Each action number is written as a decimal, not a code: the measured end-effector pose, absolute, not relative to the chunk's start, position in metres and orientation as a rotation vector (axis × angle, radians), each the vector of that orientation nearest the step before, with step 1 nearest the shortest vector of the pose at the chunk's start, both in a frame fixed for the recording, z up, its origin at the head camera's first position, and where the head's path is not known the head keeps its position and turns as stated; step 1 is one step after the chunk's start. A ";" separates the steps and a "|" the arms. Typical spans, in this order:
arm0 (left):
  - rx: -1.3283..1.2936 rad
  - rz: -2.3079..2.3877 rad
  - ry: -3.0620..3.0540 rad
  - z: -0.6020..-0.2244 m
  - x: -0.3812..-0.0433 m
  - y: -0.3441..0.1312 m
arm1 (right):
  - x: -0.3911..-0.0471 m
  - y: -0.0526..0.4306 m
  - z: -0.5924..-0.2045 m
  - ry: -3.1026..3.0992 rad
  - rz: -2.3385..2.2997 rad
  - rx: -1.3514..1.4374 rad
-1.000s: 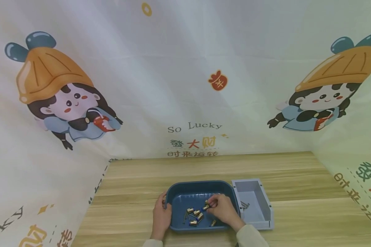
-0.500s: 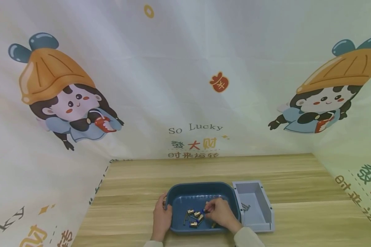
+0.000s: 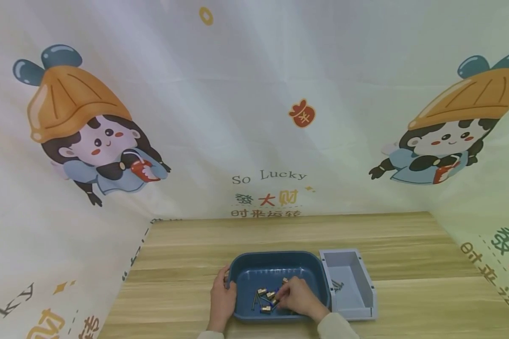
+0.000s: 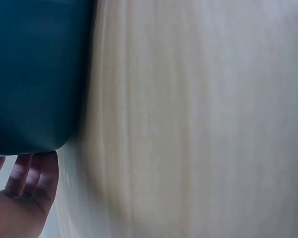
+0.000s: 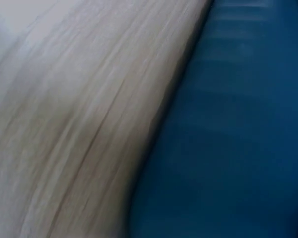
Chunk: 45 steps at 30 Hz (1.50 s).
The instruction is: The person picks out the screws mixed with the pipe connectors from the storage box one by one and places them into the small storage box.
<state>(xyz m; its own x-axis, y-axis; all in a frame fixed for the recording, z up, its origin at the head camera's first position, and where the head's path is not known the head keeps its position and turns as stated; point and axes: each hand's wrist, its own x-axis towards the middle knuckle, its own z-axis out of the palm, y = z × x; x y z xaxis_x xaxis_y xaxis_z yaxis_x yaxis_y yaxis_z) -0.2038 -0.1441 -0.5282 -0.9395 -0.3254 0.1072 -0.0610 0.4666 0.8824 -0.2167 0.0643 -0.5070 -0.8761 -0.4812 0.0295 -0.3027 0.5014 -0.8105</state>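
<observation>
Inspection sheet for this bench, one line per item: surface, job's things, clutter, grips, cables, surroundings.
Surface: wood-grain table
Job's things: brass-coloured fittings and screws in a blue tray; more screws in the grey bin beside it, on the right
Clutter: nothing seen
Grips: left grip, a bare hand, touches the tray's left side; right grip, also bare, is at the fittings, cannot tell whether pinching one
Cables: nothing seen
Surroundings: pale backdrop printed with cartoon figures and lettering
</observation>
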 end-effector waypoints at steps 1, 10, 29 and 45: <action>0.332 -1.462 -2.456 -0.528 -0.204 -0.144 | -0.217 0.064 -0.507 2.539 -1.313 -0.672; 0.333 -1.463 -2.456 -0.526 -0.203 -0.143 | -0.216 0.061 -0.505 2.517 -1.284 -0.673; 0.315 -1.471 -2.441 -0.528 -0.204 -0.145 | -0.217 0.055 -0.504 2.561 -1.263 -0.698; 0.326 -1.454 -2.447 -0.528 -0.204 -0.144 | -0.220 0.052 -0.509 2.616 -1.255 -0.750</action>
